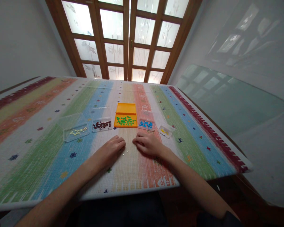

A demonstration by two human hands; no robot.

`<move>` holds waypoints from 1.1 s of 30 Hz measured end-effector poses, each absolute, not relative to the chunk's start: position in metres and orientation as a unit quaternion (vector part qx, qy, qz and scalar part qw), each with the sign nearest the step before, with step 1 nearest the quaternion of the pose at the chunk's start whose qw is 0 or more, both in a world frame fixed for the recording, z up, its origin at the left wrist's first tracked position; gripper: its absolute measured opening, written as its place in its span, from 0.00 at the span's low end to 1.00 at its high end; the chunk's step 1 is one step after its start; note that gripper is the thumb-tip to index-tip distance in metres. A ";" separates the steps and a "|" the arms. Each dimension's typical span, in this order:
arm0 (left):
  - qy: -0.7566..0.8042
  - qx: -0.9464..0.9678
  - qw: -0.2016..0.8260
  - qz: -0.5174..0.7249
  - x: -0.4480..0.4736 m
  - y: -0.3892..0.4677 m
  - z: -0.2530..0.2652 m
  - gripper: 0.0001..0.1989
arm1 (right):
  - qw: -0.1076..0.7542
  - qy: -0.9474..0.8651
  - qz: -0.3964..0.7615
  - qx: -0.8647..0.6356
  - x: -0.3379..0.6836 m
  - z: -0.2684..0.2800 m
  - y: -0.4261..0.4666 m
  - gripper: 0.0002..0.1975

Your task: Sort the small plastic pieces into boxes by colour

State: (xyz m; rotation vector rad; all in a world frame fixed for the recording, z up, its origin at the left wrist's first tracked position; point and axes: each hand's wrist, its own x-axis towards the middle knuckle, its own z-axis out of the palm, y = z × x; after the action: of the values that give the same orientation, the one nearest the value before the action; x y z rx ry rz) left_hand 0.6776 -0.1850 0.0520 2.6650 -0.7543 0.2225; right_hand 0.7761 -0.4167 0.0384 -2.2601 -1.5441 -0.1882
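My left hand [115,146] rests on the striped tablecloth, fingers curled into a loose fist. Opposite it, my right hand [148,143] lies on the cloth with its fingers bent inward. I see nothing held in either hand, though the undersides are hidden. Between them lie two tiny whitish pieces [127,151], closer to the left hand. Just beyond the hands, an orange case [125,108] stands with its lid up, holding many small green blocks [125,121]. Beside it on the right, a clear box [146,128] contains blue blocks [145,124].
Left of the orange case are clear boxes with dark brown blocks [101,124] and pale cream blocks [78,130]. At the far right of the row, a small clear box [172,128] holds a few yellow pieces [164,131]. A glass-paned wooden door [129,47] stands behind the table.
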 end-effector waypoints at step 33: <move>-0.061 0.926 0.288 0.236 0.689 -0.129 0.081 0.10 | 0.182 -0.557 -0.054 -0.809 0.774 0.041 -0.417 0.09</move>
State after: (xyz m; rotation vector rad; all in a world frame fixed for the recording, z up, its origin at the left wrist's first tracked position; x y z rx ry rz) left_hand 0.6887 -0.1288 0.0810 2.4739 -0.1626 0.6303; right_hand 0.7737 -0.4168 0.0408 -2.2823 -1.5711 -0.1530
